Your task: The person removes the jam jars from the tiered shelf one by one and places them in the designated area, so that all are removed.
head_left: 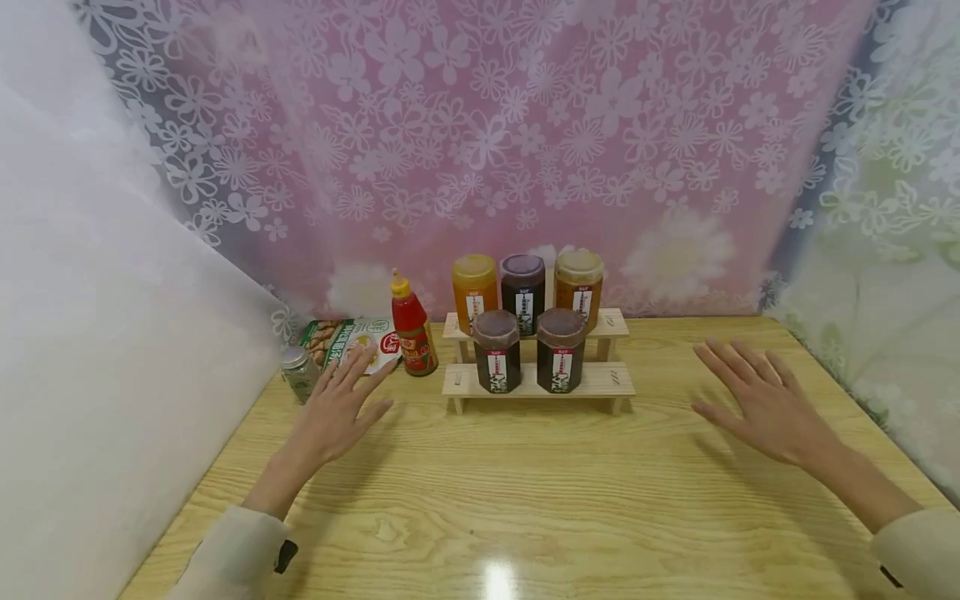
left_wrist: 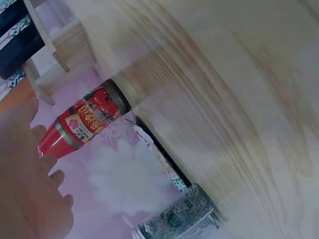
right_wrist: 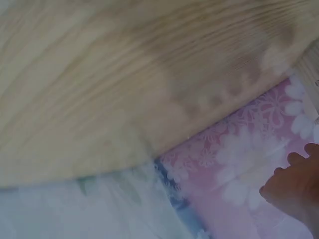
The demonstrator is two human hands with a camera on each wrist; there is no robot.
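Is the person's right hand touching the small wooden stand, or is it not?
Apart. The head view shows it: a strip of bare tabletop lies between the right hand and the wooden stand.

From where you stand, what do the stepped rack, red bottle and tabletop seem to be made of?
Stepped rack: probably bare, matte wood, with pale boards and faint grain.
Red bottle: likely smooth plastic, its yellow nozzle cap suggesting squeezing; glass possible.
Tabletop: wood or wood-look laminate, by its grain; bright reflection suggests gloss.
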